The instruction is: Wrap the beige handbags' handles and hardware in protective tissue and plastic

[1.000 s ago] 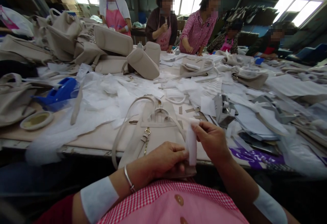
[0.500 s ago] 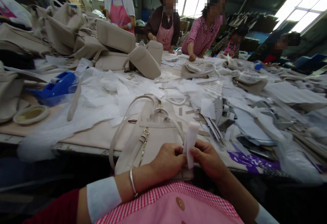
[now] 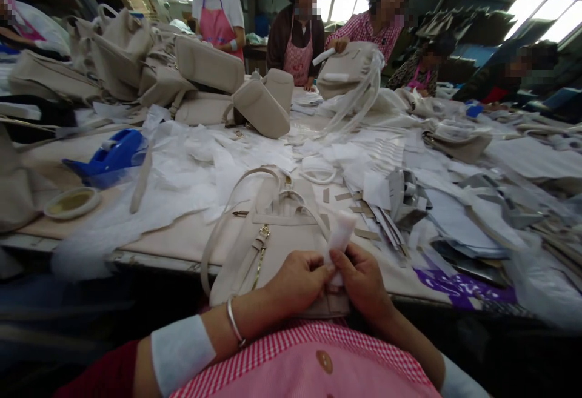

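Note:
A beige handbag (image 3: 277,240) with long straps and a gold clasp lies flat at the near table edge in front of me. Just above its lower end, my left hand (image 3: 297,283) and my right hand (image 3: 361,280) meet, both pinched on a small white strip of foam or paper (image 3: 341,237) that sticks up between the fingertips. A silver bangle sits on my left wrist.
White wrapping sheets (image 3: 182,174) and grey offcuts (image 3: 404,198) litter the table. A blue tape dispenser (image 3: 111,155) and a small dish (image 3: 73,202) lie at left. Piled beige bags (image 3: 204,83) stand behind. Across the table several people work; one lifts a bag (image 3: 348,71).
My hands have drawn closer together and lower over the bag, the white strip now pinched between both. A person opposite has lifted a bag off the table.

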Action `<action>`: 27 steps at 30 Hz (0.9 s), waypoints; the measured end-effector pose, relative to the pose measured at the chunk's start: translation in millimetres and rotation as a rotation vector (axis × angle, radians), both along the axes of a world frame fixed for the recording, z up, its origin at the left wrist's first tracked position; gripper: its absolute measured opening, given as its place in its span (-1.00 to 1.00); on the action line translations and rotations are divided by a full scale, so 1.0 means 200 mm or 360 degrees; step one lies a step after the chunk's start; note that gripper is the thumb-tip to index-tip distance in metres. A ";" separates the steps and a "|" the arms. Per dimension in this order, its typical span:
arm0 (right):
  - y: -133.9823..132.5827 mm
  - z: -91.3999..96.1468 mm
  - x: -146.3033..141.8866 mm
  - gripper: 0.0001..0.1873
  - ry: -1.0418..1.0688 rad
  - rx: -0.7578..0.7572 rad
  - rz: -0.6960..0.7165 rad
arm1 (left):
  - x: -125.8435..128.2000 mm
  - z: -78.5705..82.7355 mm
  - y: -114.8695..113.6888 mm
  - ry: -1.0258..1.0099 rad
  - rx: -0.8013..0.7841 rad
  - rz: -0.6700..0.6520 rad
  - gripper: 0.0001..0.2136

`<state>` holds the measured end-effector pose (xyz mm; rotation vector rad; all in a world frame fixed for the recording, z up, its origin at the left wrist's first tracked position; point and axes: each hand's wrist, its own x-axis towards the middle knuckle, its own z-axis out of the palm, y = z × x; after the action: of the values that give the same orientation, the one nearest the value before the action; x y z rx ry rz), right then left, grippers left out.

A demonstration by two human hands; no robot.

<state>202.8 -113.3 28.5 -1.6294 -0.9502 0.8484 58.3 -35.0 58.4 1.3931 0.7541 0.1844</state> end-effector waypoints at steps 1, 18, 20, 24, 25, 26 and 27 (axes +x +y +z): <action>0.00 0.01 0.01 -0.66 0.0060 -0.0008 0.0049 | 0.01 0.00 -0.01 0.0035 0.0044 0.0022 -0.72; -0.01 -0.02 0.09 -0.75 0.0794 0.0074 0.0106 | 0.04 -0.04 -0.05 -0.0049 0.1116 0.0084 -0.75; 0.00 -0.04 0.07 -0.73 0.0998 0.0092 0.0062 | 0.04 -0.03 -0.05 -0.0067 0.0962 0.0068 -0.76; 0.02 -0.03 0.06 -0.60 0.1120 -0.0049 0.0148 | 0.04 -0.03 -0.06 -0.0083 0.0791 0.0015 -0.77; 0.02 -0.03 0.08 -0.56 0.1011 -0.0100 0.0223 | 0.04 -0.04 -0.05 -0.0051 0.0814 0.0014 -0.76; 0.03 -0.01 0.13 -0.53 0.0822 -0.0122 0.0268 | 0.04 -0.04 -0.05 0.0000 0.0849 0.0022 -0.75; 0.04 0.00 0.19 -0.52 0.0570 -0.0109 0.0247 | 0.04 -0.04 -0.05 0.0058 0.0882 0.0035 -0.74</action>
<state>241.6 -104.3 29.1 -1.4088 -0.8060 1.2438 66.0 -44.7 50.7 1.9158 0.7811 0.4085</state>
